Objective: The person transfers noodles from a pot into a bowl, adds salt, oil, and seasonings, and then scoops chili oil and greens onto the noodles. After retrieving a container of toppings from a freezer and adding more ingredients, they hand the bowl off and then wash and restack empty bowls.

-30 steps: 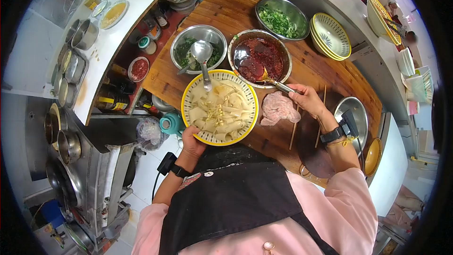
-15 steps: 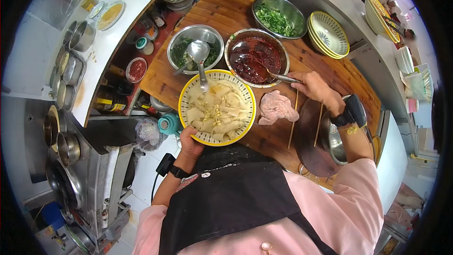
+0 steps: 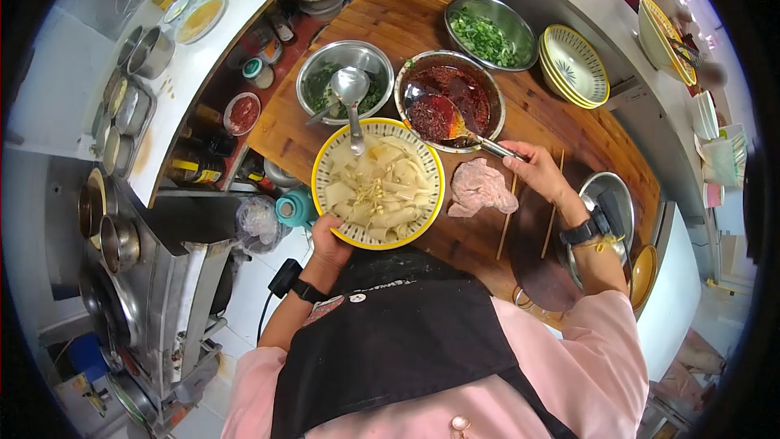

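Note:
My left hand [image 3: 331, 247] grips the near left rim of a yellow-rimmed bowl [image 3: 328, 205] filled with wide pale noodles and chopped bits. My right hand [image 3: 538, 172] is closed around the handle of a ladle [image 3: 491, 146], whose scoop, coated red, sits in a metal basin [image 3: 501, 114] of dark red chili oil [image 3: 467, 88]. A second ladle [image 3: 350, 86] rests in a steel bowl [image 3: 302, 85] of chopped herbs; its handle reaches over the noodle bowl's far edge. Close to my right hand lies a crumpled pinkish cloth [image 3: 483, 188].
Chopped greens [image 3: 485, 36] fill a steel bowl behind the chili oil. Patterned bowls [image 3: 575, 65] are stacked at the back right. Two thin wooden sticks [image 3: 508, 223] lie by a round brown board [image 3: 538, 264]. A steel basin [image 3: 624, 195] is right of my forearm.
The ladle in my right hand has tilted and its scoop now shows at the oil's surface, nearer me. My right hand has lowered slightly; my left still holds the bowl.

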{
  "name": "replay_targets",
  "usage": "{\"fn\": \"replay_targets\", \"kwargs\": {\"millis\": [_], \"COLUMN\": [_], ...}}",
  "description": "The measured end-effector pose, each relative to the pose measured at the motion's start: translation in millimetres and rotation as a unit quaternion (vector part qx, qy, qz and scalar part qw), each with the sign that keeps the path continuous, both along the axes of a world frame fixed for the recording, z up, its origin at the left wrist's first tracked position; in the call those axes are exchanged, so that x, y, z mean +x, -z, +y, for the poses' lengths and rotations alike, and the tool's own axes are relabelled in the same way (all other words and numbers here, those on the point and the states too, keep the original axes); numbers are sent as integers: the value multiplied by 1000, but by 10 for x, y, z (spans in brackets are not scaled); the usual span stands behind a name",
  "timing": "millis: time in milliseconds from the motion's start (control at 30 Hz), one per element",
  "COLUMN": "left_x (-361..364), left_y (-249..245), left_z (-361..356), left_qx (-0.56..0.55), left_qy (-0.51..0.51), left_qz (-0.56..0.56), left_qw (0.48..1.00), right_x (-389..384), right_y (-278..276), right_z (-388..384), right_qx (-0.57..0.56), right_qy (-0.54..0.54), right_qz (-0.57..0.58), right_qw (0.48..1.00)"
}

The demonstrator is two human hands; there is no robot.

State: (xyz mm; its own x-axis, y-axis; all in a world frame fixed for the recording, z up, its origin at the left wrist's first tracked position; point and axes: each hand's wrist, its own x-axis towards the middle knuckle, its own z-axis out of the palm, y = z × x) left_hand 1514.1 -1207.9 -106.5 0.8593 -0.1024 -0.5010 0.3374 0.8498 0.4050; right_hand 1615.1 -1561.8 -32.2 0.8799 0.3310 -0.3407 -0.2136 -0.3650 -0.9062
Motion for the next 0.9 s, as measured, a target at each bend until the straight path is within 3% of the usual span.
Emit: {"fn": "replay_targets", "kwargs": {"millis": [67,133,167,233,367,567,633,700,767,800,833,867,900], "left_x": [13,11,4,-3,21,52,55,66,69,56,56,61,62], "left_y": [-20,8,38,82,49,78,76,86,102,108,106,102,109], "left_z": [1,-28,-56,-108,88,130,137,138,135,124,90,59,26], "left_qx": [4,3,4,5,-50,-102,-109,-116,-114,-117,-110,-102,-103], "left_qy": [12,7,10,9,50,88,89,91,95,95,94,92,90], "left_qz": [-3,-5,-2,15,-27,-72,-78,-81,-89,-90,-88,-86,-87], "left_qw": [1000,1000,1000,1000,997,988,987,986,985,984,986,987,987], "right_x": [-76,-241,-321,-525,-817,-1126,-1190,-1222,-1128,-1135,-1122,-1097,-1061], "right_y": [-133,-467,-544,-654,-892,-1156,-1187,-1092,-657,-534,-442,-405,-411], "right_z": [89,271,309,355,672,774,855,964,906,883,840,803,754], "right_qx": [-24,-192,-192,-352,-402,-381,-374,-334,-240,-242,-107,38,37], "right_qy": [-4,-48,-53,-99,-110,-54,-26,6,34,34,125,204,203], "right_qz": [-39,-250,-249,-429,-510,-587,-572,-497,-443,-443,-226,9,8], "right_qw": [999,948,948,826,753,712,729,801,863,862,960,978,978]}}
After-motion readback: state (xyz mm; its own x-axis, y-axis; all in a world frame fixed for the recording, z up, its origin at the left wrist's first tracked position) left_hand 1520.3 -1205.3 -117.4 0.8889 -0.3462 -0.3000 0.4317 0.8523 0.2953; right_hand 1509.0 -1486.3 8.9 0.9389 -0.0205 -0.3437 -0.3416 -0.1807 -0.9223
